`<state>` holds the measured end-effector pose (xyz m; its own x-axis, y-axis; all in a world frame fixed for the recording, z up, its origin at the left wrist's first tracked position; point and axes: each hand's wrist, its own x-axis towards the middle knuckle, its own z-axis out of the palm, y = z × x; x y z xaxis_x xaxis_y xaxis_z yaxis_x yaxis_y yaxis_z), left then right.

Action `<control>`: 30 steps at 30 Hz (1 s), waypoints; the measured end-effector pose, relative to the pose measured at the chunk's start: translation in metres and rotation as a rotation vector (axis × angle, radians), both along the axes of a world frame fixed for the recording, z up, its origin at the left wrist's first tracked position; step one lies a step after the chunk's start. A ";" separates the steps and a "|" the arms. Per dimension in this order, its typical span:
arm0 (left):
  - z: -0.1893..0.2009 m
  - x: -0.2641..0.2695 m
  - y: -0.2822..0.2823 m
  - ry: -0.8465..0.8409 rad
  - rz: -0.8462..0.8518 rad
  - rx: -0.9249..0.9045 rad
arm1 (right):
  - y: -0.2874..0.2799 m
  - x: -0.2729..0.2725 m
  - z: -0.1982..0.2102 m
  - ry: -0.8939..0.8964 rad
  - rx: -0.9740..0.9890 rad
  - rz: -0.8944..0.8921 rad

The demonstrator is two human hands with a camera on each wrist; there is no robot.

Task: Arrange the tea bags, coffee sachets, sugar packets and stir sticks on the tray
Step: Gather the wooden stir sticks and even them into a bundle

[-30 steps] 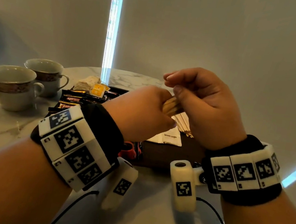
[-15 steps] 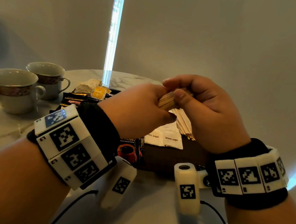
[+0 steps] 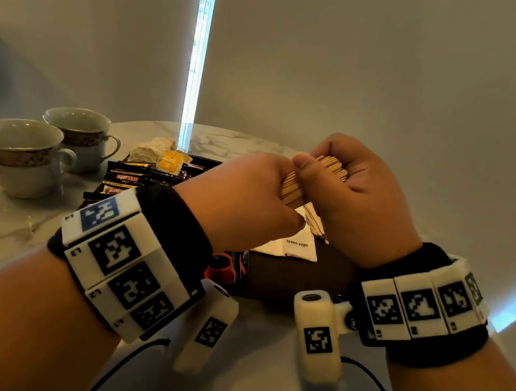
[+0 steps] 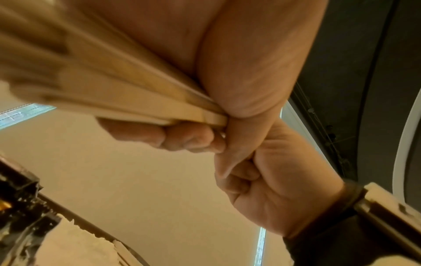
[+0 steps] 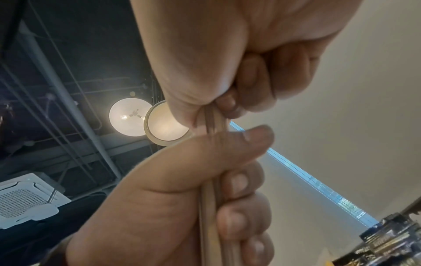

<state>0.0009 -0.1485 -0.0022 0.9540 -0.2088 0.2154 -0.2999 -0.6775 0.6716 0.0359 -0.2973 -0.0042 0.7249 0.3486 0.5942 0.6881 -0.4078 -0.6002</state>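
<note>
Since a second ago you've raised the stir sticks (image 3: 311,183) higher over the tray (image 3: 297,279), both your left hand (image 3: 242,199) and right hand (image 3: 356,204) curled tight around the bundle, so you're squaring it; next, lay it beside the sugar packets (image 3: 292,246).

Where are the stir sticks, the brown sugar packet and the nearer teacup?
stir sticks (image 3: 294,189), head view, middle of the held bundle.
brown sugar packet (image 3: 300,248), head view, printed face.
nearer teacup (image 3: 22,168), head view, outer wall.
</note>
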 end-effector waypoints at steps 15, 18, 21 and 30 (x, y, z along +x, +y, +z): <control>-0.001 -0.002 0.001 -0.117 0.034 0.024 | 0.008 -0.007 -0.001 0.010 0.054 -0.087; 0.001 -0.004 0.003 -0.101 0.032 0.075 | 0.002 -0.009 0.004 0.024 0.031 -0.081; 0.000 -0.005 0.004 -0.092 0.038 0.142 | -0.003 -0.005 0.013 0.142 0.304 -0.015; -0.002 -0.009 -0.005 -0.055 0.030 0.215 | 0.010 -0.008 0.004 0.239 0.254 0.145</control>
<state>-0.0082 -0.1532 -0.0046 0.9485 -0.2270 0.2211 -0.3096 -0.8128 0.4934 0.0275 -0.2870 -0.0001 0.8077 0.3211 0.4945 0.5557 -0.1343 -0.8204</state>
